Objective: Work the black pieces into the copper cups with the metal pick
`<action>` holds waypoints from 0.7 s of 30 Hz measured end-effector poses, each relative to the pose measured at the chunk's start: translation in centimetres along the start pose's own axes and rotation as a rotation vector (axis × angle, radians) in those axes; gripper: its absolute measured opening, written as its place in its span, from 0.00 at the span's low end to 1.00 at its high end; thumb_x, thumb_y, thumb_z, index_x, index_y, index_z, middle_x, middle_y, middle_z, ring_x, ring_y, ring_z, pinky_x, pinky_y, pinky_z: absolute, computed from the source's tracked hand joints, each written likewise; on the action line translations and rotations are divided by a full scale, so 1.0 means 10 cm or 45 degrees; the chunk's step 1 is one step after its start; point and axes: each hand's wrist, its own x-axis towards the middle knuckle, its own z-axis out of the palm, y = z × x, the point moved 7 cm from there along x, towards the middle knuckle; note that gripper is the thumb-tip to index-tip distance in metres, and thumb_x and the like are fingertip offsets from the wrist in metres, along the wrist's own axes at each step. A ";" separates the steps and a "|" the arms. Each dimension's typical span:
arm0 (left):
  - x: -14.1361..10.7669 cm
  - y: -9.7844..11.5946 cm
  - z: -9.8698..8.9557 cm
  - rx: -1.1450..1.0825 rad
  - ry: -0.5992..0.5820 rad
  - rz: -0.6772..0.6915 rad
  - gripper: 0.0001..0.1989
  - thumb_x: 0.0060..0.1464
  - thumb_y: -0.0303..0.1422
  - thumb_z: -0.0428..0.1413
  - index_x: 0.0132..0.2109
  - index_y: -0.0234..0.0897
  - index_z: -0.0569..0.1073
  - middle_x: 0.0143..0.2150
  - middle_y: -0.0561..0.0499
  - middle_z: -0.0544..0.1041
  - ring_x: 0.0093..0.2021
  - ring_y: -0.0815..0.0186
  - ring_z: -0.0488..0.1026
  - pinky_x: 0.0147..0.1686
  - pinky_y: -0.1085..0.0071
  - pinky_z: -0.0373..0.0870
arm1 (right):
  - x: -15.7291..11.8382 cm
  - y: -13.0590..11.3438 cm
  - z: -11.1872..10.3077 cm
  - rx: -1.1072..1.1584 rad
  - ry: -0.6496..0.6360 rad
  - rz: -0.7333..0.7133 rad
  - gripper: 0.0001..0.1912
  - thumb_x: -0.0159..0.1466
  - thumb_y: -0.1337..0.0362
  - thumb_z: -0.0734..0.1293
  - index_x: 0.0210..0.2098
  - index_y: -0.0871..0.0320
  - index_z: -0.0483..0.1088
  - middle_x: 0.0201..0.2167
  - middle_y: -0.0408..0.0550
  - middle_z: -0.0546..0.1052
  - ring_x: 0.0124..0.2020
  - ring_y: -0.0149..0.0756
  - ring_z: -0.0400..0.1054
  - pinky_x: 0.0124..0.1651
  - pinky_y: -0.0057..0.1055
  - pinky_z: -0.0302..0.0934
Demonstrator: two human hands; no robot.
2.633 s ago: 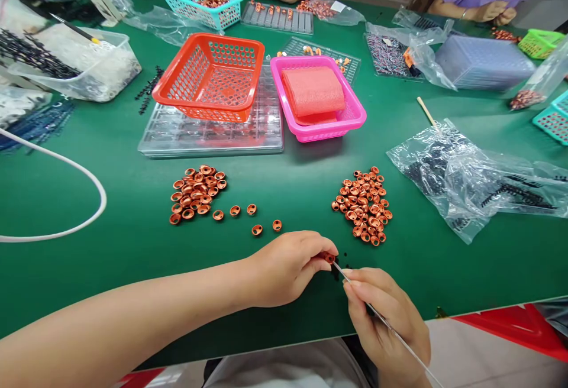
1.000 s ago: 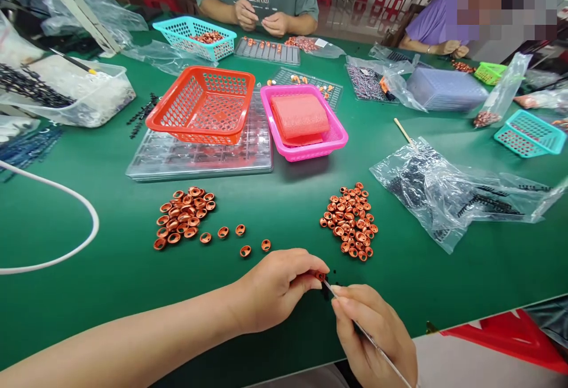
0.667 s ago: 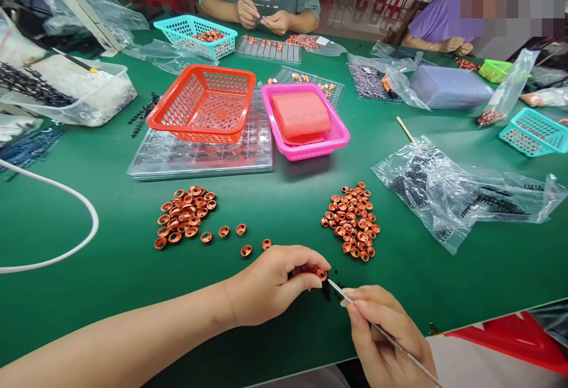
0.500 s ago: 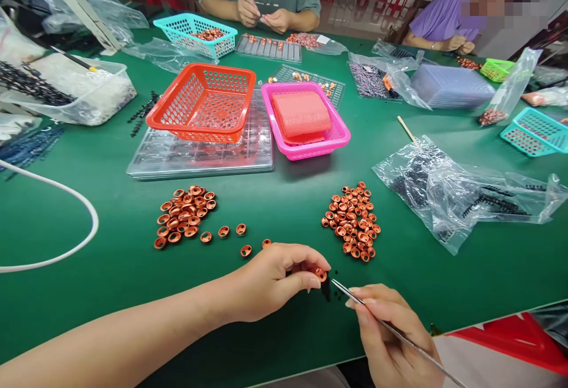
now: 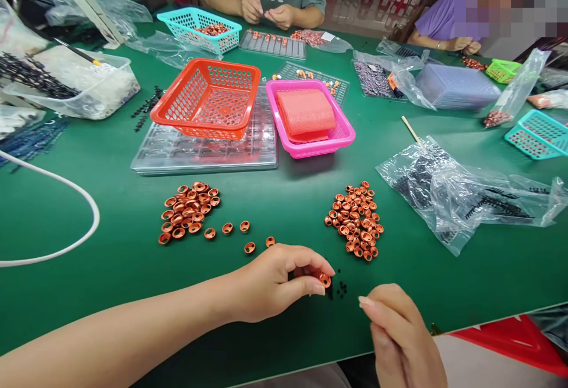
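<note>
Saw right hand (image 5: 406, 335) slightly blurred, cut by bottom edge; could not tell whether holding something. Saw copper-coloured ring (image 5: 325, 281) partly covered by thumb and finger of left hand (image 5: 275, 281). Could not identify black specks (image 5: 342, 289) beside, too small. Saw turquoise basket (image 5: 532, 138) cut by right edge.

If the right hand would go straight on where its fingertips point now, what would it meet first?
Probably the small black pieces on the table. Depth is unclear, so the right hand might pass above them and meet the copper-coloured piece in the left hand.
</note>
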 end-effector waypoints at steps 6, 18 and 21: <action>-0.04 0.15 0.07 0.229 -0.062 0.257 0.09 0.63 0.29 0.56 0.46 0.31 0.79 0.38 0.45 0.80 0.36 0.66 0.76 0.37 0.75 0.71 | 0.07 -0.06 0.18 -0.096 -0.215 -0.255 0.16 0.65 0.77 0.67 0.51 0.60 0.71 0.34 0.47 0.77 0.31 0.31 0.67 0.33 0.31 0.65; -0.15 0.27 0.17 0.406 -0.092 0.488 0.08 0.64 0.24 0.54 0.47 0.30 0.77 0.37 0.45 0.79 0.36 0.66 0.75 0.39 0.76 0.71 | -0.09 0.00 0.24 -0.049 -0.358 -0.376 0.17 0.69 0.73 0.63 0.57 0.63 0.69 0.37 0.51 0.79 0.33 0.35 0.69 0.34 0.34 0.66; -0.15 0.26 0.17 0.419 -0.096 0.471 0.08 0.65 0.25 0.53 0.47 0.32 0.76 0.37 0.46 0.79 0.36 0.66 0.75 0.39 0.76 0.71 | -0.11 0.01 0.25 -0.050 -0.393 -0.391 0.19 0.68 0.74 0.64 0.59 0.63 0.69 0.37 0.52 0.79 0.34 0.37 0.71 0.34 0.35 0.67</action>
